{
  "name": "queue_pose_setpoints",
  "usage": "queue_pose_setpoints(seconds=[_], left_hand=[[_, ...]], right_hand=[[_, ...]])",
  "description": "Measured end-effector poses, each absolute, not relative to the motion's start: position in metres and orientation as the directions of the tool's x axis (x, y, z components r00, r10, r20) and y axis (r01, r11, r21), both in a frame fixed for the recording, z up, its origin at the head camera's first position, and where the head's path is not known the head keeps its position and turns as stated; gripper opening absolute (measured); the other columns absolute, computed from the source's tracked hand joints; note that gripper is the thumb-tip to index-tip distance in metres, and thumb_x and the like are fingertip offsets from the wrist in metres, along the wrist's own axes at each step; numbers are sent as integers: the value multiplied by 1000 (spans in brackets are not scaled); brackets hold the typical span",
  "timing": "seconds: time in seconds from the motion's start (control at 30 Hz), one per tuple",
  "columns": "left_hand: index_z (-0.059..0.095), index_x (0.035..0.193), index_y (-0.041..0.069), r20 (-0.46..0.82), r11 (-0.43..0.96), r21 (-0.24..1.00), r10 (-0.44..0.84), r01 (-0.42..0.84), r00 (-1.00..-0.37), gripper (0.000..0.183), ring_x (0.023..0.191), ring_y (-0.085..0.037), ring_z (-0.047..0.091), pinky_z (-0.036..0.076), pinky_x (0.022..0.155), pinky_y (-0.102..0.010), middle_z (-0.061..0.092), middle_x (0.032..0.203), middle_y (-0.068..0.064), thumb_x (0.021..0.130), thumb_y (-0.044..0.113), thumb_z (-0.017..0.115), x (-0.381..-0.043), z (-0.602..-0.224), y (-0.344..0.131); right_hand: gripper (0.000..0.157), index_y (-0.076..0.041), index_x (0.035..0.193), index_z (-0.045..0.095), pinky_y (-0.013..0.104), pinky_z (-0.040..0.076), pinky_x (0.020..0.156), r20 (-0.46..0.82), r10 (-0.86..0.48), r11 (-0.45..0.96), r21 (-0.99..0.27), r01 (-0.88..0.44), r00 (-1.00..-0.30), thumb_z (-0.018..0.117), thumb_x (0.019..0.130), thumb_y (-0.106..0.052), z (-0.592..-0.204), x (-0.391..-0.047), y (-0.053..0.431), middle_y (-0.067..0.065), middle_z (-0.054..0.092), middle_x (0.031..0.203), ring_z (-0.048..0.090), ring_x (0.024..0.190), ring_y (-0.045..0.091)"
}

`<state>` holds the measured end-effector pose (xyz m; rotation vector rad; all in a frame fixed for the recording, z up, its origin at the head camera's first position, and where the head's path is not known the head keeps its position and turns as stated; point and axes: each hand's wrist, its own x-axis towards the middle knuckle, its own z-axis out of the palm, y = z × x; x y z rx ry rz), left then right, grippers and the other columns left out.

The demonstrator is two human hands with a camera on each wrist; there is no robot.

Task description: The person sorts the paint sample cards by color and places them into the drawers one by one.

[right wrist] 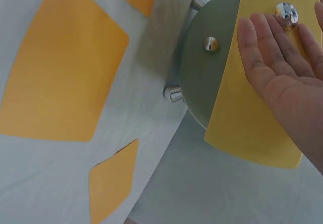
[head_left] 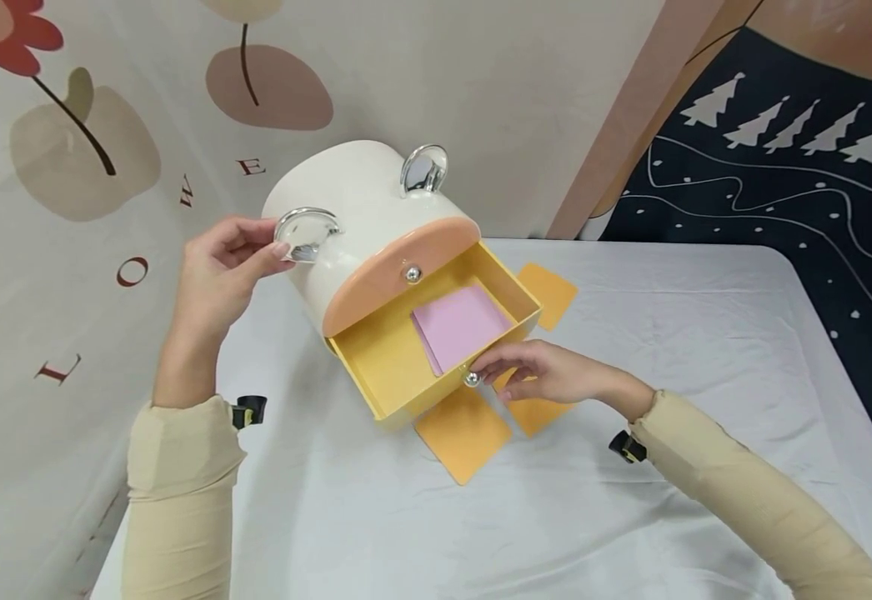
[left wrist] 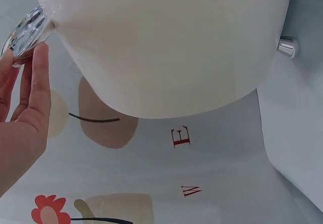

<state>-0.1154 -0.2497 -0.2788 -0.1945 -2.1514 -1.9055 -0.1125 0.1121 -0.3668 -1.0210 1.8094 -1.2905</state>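
A white rounded drawer box with shiny silver ears stands tilted toward the left in the head view. My left hand pinches its left silver ear between thumb and fingers. The yellow drawer is pulled out and holds pink paper sheets. At that drawer's front, my right hand has its fingertips beside the silver knob, thumb apart from it. The right wrist view shows those fingers fairly straight, against the yellow front. Above sits a peach drawer front; below, a green one.
Orange paper sheets lie on the white-covered table in front of and beside the box. A printed curtain hangs behind and to the left. At right is a dark cloth with white trees.
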Motion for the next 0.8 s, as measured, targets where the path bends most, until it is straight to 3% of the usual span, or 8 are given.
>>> queue_pose_setpoints(seconds=[0.43,0.8], left_hand=[[64,99,1,261,156,956,-62,249,-963,22,73,-14,60,56,69,-20,59,89,-7,80,-10,63,-116,-276,-249],[64,96,0,276,71,960,-57,272,-959,21,72,-14,61,57,68,-22,60,88,-9,80,-12,62,-117,-277,-250]], right_hand=[[37,7,122,47,32,48,92,-70,-827,195,-966,-168,-558,52,86,12,-369,-157,63,19,52,120,48,113,38],[33,8,118,48,30,45,95,-36,-765,195,-965,-178,-643,52,85,13,-369,-179,34,18,52,115,51,108,27]])
